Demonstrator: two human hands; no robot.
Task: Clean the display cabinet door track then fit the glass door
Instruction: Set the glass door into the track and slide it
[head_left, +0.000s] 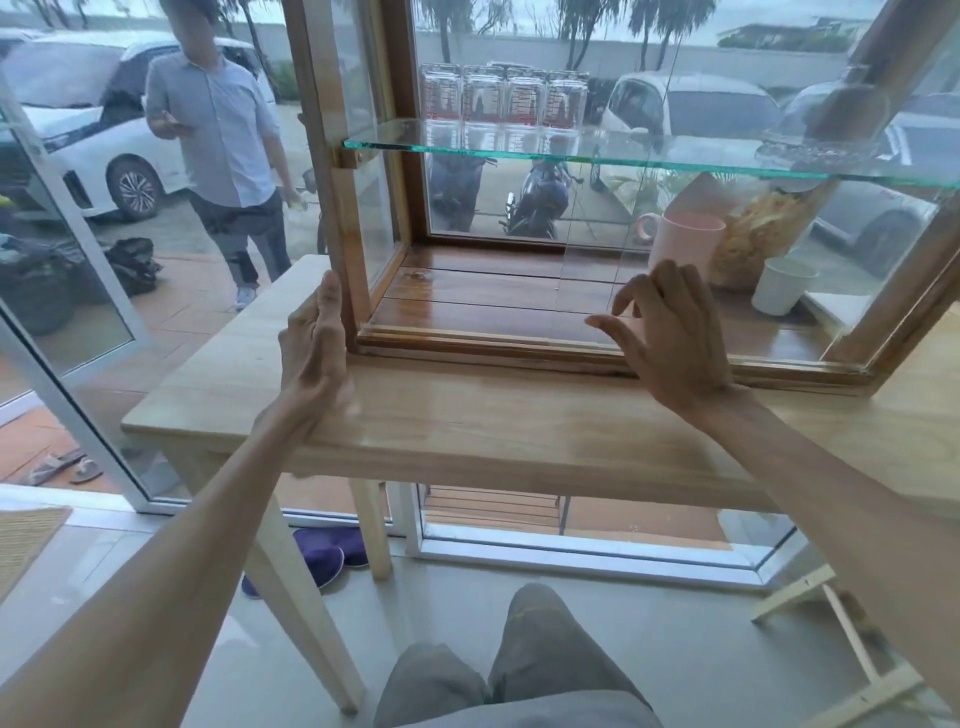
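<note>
A wooden display cabinet (343, 218) with a glass shelf (519, 148) stands on a pale wooden table (467, 415). Its grooved door track (467, 336) runs along the bottom front edge. A clear glass door (613, 218) stands in the cabinet's right part, its left edge slanting down to the floor boards. My left hand (317, 343) lies flat against the outside of the left front post, fingers straight. My right hand (670, 338) is spread, with fingertips touching the glass door's lower left corner just above the track; I cannot tell if it pinches the pane.
Inside the cabinet are a pink mug (680, 239), a white cup (782, 286) and a snack bag (753, 234); clear measuring cups (504, 98) stand on the shelf. A person (223, 145) stands outside at left. Slippers (322, 561) lie under the table.
</note>
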